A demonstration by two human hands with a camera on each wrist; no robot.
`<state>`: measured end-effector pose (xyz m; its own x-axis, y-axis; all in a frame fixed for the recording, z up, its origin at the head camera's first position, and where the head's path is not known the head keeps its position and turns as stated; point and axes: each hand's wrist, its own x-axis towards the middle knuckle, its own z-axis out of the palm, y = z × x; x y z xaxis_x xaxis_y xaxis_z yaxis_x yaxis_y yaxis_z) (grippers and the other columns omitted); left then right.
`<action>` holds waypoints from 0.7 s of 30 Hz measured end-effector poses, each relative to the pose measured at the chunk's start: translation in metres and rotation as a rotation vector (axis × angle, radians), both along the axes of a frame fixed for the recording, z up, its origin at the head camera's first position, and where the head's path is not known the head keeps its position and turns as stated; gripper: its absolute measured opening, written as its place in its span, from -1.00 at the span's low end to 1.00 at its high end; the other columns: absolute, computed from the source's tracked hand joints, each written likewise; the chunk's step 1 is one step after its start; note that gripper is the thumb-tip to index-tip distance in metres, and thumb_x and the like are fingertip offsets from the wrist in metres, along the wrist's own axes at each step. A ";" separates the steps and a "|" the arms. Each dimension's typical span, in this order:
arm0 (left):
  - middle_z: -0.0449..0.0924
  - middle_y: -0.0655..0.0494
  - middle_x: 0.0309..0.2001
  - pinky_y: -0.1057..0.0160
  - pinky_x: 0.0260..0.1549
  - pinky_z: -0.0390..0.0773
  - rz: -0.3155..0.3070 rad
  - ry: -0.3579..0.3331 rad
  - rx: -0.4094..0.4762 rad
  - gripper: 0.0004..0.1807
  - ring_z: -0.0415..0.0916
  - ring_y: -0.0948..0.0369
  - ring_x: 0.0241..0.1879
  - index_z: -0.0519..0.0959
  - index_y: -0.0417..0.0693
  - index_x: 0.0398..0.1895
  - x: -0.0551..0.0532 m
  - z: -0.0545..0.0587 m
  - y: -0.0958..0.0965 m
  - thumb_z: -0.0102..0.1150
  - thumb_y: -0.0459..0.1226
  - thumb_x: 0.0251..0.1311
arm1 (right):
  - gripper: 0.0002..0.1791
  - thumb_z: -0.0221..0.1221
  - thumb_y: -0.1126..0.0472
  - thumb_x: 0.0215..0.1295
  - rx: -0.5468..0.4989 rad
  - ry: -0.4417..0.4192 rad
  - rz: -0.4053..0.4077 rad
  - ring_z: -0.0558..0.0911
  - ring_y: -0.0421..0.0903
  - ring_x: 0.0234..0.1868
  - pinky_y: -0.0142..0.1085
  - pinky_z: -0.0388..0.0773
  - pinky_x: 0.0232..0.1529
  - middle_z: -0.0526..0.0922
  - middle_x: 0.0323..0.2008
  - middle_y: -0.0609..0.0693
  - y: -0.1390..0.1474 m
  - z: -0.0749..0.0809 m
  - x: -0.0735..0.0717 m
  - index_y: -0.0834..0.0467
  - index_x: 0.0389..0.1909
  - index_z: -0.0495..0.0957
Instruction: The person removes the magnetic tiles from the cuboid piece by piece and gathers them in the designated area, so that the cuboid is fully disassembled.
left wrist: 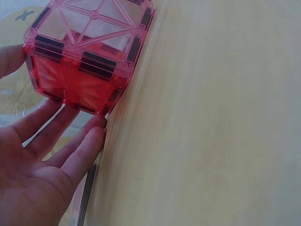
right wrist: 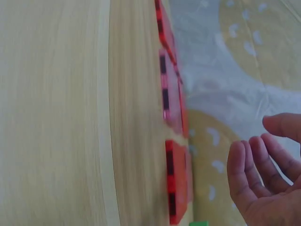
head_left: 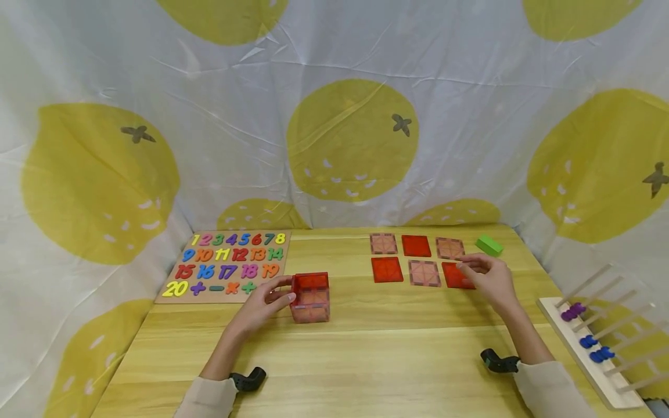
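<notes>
Left of the table's middle stands a box of red and pink see-through magnetic tiles [head_left: 313, 313], its top seemingly uncovered. My left hand [head_left: 265, 303] grips its left side. In the left wrist view the thumb and several fingers of the left hand [left wrist: 42, 160] touch the tile box [left wrist: 77, 87]. My right hand [head_left: 490, 283] hovers over a red magnetic tile [head_left: 452, 275] at the right, partly covering it from view. In the right wrist view the right hand [right wrist: 268, 188] has loosely bent fingers, with nothing between them, apart from the red tile [right wrist: 176, 183].
More flat tiles lie in two rows, among them a red one [head_left: 387, 270] and a pink one [head_left: 424, 273]. A green block [head_left: 489, 245] is behind the right hand. A number board [head_left: 225, 264] lies at left; a pegged wooden rack [head_left: 585, 354] stands at right.
</notes>
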<state>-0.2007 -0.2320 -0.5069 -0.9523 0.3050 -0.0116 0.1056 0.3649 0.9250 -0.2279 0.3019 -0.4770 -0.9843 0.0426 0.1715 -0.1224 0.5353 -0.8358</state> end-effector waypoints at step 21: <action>0.38 -0.19 0.45 -0.10 0.27 0.58 0.015 -0.016 0.005 -0.38 0.46 -0.21 0.36 0.36 -0.06 0.48 0.003 0.004 0.003 0.21 -0.08 0.44 | -0.55 0.39 0.07 0.33 -0.118 -0.023 0.345 0.72 -0.08 -0.01 -0.40 0.67 0.03 0.67 0.12 0.24 -0.091 0.002 0.000 0.10 0.19 0.60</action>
<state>-0.1982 -0.2293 -0.5028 -0.9565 0.2906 -0.0258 0.0848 0.3617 0.9284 -0.2280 0.2111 -0.4747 -0.9477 -0.2747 0.1626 -0.2594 0.3655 -0.8939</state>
